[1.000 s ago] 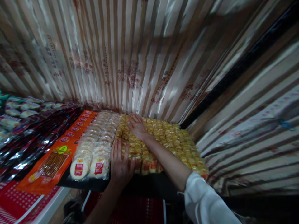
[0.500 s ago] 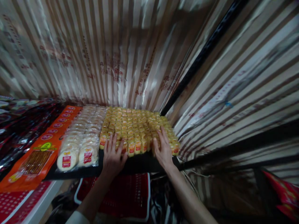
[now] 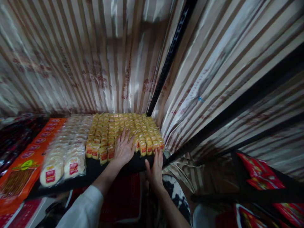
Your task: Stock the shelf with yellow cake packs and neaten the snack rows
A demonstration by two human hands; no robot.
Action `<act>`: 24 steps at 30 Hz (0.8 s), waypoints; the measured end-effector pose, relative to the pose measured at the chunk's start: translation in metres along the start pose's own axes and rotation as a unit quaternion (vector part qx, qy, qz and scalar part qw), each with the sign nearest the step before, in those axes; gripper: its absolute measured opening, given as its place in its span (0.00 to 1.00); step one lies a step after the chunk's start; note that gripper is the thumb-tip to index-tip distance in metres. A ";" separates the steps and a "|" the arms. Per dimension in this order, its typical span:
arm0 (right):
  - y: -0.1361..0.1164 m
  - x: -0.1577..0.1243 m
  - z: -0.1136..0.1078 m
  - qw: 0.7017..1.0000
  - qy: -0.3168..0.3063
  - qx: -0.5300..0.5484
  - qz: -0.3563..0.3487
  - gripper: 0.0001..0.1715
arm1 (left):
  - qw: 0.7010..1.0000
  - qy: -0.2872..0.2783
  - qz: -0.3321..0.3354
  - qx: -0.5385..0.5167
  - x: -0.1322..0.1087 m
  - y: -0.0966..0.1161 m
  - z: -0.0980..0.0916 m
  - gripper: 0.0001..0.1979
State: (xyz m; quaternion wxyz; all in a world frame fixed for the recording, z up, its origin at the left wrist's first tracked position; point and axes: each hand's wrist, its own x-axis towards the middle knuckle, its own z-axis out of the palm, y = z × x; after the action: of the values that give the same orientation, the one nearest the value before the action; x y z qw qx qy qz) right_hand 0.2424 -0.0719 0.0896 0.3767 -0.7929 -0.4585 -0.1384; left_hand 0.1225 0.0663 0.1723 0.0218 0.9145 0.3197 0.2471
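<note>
Rows of small yellow wrapped snack packs [image 3: 104,126] with red labels fill the right end of a black shelf [image 3: 133,164]. My left hand [image 3: 124,148] lies with fingers spread on the front packs near the middle of the rows, covering some of them. At the front right corner, my right hand [image 3: 155,166] touches the front packs with its fingertips; its fingers are stretched out and the thumb stands apart. Neither hand has a pack in its grasp. Left of the yellow packs are two rows of clear-wrapped round white cakes [image 3: 73,164] with red labels.
An orange snack bag [image 3: 30,155] lies at the left beside dark shiny packages [image 3: 16,142]. Behind the shelf hangs a striped sheet [image 3: 106,63], with a black upright post [image 3: 166,69] at the corner. Red packets [image 3: 261,172] sit on another shelf at lower right.
My view has turned right, so the shelf appears further left. My left hand has moved right along the packs; my right hand has drawn back to the front right corner.
</note>
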 end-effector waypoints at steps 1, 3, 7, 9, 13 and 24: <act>0.000 -0.002 0.005 1.000 0.002 0.002 0.006 0.40 | 0.999 -0.032 -0.004 0.004 0.011 0.002 0.003 0.24; 0.001 -0.004 0.013 1.000 0.001 -0.002 0.009 0.42 | 0.995 -0.095 -0.025 0.010 0.026 0.002 0.012 0.25; 0.003 -0.003 0.026 1.000 0.018 -0.018 0.010 0.45 | 0.984 -0.175 -0.044 0.009 0.035 -0.001 0.025 0.24; 0.002 -0.001 0.029 1.000 0.022 -0.020 0.008 0.45 | 0.984 -0.178 -0.030 0.009 0.034 -0.002 0.025 0.24; -0.006 0.002 0.031 1.000 0.013 -0.021 -0.005 0.44 | 0.981 -0.191 -0.005 0.012 0.031 -0.002 0.018 0.24; -0.007 0.004 0.026 1.000 0.009 -0.020 0.010 0.36 | 0.981 -0.192 0.028 0.014 0.024 -0.005 0.018 0.24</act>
State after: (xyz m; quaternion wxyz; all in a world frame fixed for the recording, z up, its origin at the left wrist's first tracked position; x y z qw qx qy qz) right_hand 0.2351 -0.0483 0.0777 0.3667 -0.8036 -0.4440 -0.1505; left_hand 0.1440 0.0868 0.1663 0.0633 0.9536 0.2876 0.0633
